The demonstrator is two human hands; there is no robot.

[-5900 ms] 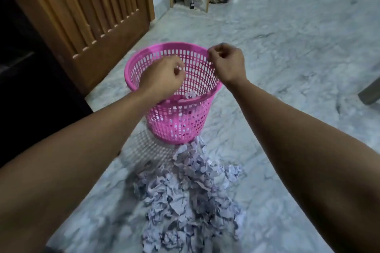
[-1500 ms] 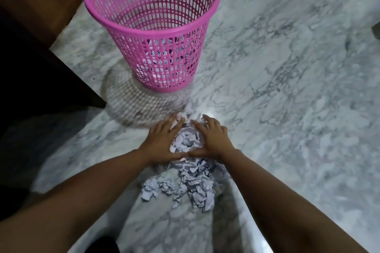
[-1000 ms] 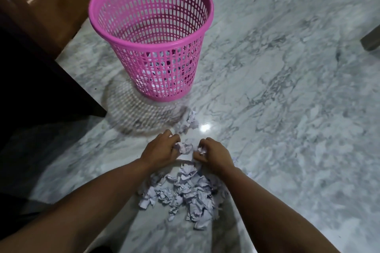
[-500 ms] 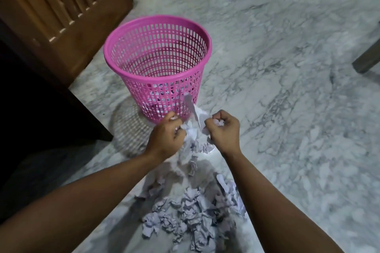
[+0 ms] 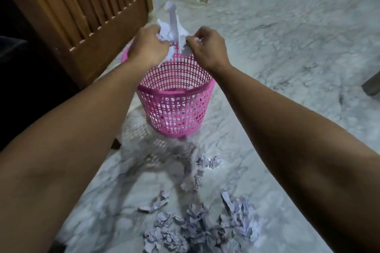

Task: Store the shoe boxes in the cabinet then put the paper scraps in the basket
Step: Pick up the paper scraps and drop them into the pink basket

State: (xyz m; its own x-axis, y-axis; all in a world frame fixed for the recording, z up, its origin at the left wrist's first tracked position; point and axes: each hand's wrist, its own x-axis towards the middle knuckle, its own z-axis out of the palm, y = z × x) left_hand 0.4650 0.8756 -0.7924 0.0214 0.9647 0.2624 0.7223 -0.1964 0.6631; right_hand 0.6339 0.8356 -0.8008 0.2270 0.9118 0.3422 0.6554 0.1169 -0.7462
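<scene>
Step in hand: the second half of the job, by my reckoning. No shoe boxes are in view, and the person is carrying paper to the basket (image 5: 174, 100).
Load: a bunch of crumpled paper scraps (image 5: 174, 33), held between both hands in the upper middle of the frame, right above the basket's far rim. One long strip sticks up out of the bunch.
Left hand (image 5: 149, 47): fingers curled round the left side of the bunch, back of the hand toward us, arm stretched out from the lower left.
Right hand (image 5: 208, 47): fingers curled in and pinching the right side of the bunch. The frame is blurred here, so I cannot tell how much paper this hand really has.
Basket: pink, slotted plastic, upright on the marble floor (image 5: 287, 47) at frame centre, beside a slatted wooden door (image 5: 92, 6) at upper left. Some pale scraps seem to lie in its bottom.
Left on the floor: a loose pile of scraps (image 5: 197, 232) at the bottom centre, with a few strays (image 5: 209, 163) between the pile and the basket.
Next move: I'd say both hands need to let go over the opening, low enough that light pieces don't drift past the rim, then go back down for the pile.
Progress: well short of done, judging by the pile.
</scene>
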